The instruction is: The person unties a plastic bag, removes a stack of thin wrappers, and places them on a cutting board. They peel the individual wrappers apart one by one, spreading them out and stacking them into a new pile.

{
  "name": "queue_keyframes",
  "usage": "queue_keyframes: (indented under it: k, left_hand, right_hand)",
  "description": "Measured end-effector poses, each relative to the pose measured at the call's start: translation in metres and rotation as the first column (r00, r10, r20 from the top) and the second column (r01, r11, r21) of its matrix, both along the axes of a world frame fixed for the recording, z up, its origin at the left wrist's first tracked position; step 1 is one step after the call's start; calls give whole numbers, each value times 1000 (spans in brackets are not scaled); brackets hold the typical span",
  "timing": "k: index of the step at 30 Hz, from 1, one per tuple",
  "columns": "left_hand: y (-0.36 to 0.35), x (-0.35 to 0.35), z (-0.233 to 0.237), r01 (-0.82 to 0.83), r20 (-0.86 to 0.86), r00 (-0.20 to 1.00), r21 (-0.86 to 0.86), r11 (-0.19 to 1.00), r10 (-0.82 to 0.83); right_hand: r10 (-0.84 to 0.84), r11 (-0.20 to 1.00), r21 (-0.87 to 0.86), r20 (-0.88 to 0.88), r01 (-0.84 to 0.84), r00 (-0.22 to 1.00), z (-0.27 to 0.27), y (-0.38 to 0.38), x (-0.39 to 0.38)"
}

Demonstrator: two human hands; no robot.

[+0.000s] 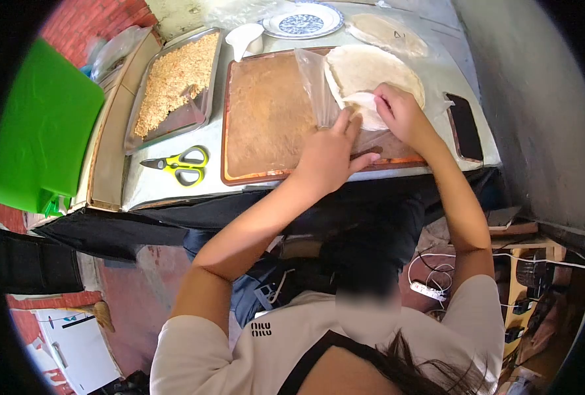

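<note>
A stack of thin, pale round wrappers [368,69] lies on the right part of a brown board [266,112]. My right hand [403,120] is closed in a pinch on the near edge of a thin white wrapper [362,102], which is folded up off the stack. Just left of it, my left hand [329,155] rests with fingers spread, fingertips at the wrapper's near edge and over the clear plastic sheet [315,89]. That plastic runs along the left side of the stack.
Left of the board are yellow-green scissors [186,166] and a metal tray [212,99] of crumbly golden filling [174,82]. Behind stand a white cup [245,43], a blue-patterned plate [304,21] and a plastic-wrapped round stack [388,34]. A phone [464,128] lies at the right edge.
</note>
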State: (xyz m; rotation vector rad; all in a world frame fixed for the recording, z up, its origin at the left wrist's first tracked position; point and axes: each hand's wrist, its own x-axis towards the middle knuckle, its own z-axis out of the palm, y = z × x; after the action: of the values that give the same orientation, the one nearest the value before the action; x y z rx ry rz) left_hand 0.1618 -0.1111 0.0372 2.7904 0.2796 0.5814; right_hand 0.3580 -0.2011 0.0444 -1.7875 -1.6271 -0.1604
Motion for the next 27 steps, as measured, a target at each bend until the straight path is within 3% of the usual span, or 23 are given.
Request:
queue_keyframes:
  k: [2, 5, 8, 11, 15, 18, 19, 22, 25, 27]
  left_hand:
    - [-1, 5, -3, -20, -38, 999, 61, 998, 22]
    - [-2, 7, 2, -37, -101, 994, 60, 998, 43]
    - [-6, 7, 3, -59, -133, 988, 103, 993, 72]
    - [-5, 9, 3, -74, -159, 983, 96, 993, 89]
    - [-6, 11, 9, -86, -223, 969, 92, 992, 105]
    - [-5, 11, 11, -88, -234, 966, 90, 992, 107]
    - [-5, 12, 11, -91, -233, 967, 77, 993, 107]
    - [-5, 11, 9, -97, -228, 968, 48, 994, 106]
    - [-3, 14, 6, -108, -193, 975, 17, 994, 109]
    - [-2, 17, 6, -134, -130, 983, -38, 990, 128]
  right_hand:
    - [-88, 996, 28, -38, 89, 995, -2, 5, -2]
    - [83, 994, -59, -85, -88, 993, 9, 4, -9]
    - [182, 979, 63, 161, -194, 970, 4, 8, 4]
    - [-59, 987, -150, -3, 58, 998, 14, 16, 8]
    - [-152, 978, -148, 1, 150, 988, 24, 39, 40]
    - [-316, 899, -324, -21, 293, 948, 35, 49, 66]
    - [-344, 917, -253, -106, 310, 933, 31, 50, 69]
    - [-418, 874, -298, -60, 383, 907, 32, 49, 72]
    - [-344, 898, -268, 63, 348, 937, 37, 37, 52]
    - [-200, 966, -170, -9, 196, 980, 24, 38, 37]
